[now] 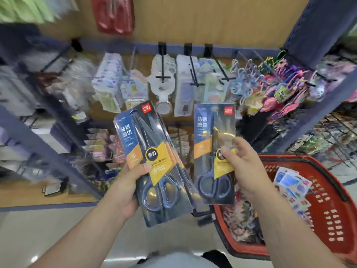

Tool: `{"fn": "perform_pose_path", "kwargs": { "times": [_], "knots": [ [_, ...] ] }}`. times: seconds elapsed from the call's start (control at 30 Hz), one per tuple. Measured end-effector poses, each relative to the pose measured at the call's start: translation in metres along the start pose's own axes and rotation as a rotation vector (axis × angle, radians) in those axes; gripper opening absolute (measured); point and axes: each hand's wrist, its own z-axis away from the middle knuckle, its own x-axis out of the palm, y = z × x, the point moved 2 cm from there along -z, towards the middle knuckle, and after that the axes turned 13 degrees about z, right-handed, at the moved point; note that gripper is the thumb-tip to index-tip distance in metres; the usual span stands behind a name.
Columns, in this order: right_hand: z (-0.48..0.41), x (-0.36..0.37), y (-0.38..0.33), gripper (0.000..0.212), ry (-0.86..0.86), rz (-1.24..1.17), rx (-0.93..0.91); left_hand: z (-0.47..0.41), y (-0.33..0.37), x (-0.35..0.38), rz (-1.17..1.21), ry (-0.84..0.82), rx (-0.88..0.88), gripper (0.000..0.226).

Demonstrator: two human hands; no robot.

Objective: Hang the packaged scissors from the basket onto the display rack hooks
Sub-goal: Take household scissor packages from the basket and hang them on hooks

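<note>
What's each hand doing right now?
Left hand: grips a stack of scissors packs.
Right hand: pinches a single scissors pack.

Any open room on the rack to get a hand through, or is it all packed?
Bare wooden back panel above the hook rail, between the red packets and the blue upright. Hooks below are crowded, worst at the colourful trinkets; the red basket holds goods too.

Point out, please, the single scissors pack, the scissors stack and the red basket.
single scissors pack (204, 132): head view, blue card.
scissors stack (131, 134): head view, front card.
red basket (340, 225): head view, perforated wall.
</note>
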Motion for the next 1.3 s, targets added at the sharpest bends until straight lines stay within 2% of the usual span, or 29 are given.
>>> {"fn": "perform_pose_path", "kwargs": {
  "times": [0.07,0.13,0.3,0.47,0.6,0.83,0.97,1.17,1.3],
  "knots": [
    [-0.011,0.023,-0.031,0.027,-0.04,-0.014,-0.055,0.011,0.029,-0.002,0.005,-0.049,0.098,0.049],
    [-0.021,0.044,-0.057,0.034,-0.056,-0.037,-0.087,0.021,0.056,-0.002,0.015,-0.069,0.198,0.032],
    [-0.038,0.086,-0.111,0.023,-0.15,-0.115,-0.169,0.037,0.116,0.012,0.003,-0.103,0.473,0.038],
    [-0.058,0.102,-0.146,0.023,-0.175,-0.118,-0.237,0.027,0.159,0.024,-0.024,-0.133,0.619,0.036],
    [-0.079,0.099,-0.17,0.022,-0.169,-0.12,-0.301,0.017,0.18,0.04,-0.063,-0.151,0.682,0.041],
    [-0.113,0.077,-0.208,0.029,-0.158,-0.087,-0.563,-0.005,0.189,0.084,-0.041,-0.146,0.729,0.048],
    [-0.133,0.061,-0.225,0.031,-0.125,-0.112,-0.664,-0.029,0.19,0.102,-0.025,-0.143,0.722,0.038],
    [-0.167,0.048,-0.249,0.024,-0.114,-0.135,-0.731,-0.058,0.186,0.116,0.028,-0.053,0.683,0.027],
    [-0.184,0.048,-0.257,0.023,-0.099,-0.151,-0.718,-0.066,0.189,0.128,0.019,-0.053,0.686,0.037]
  ]
}}
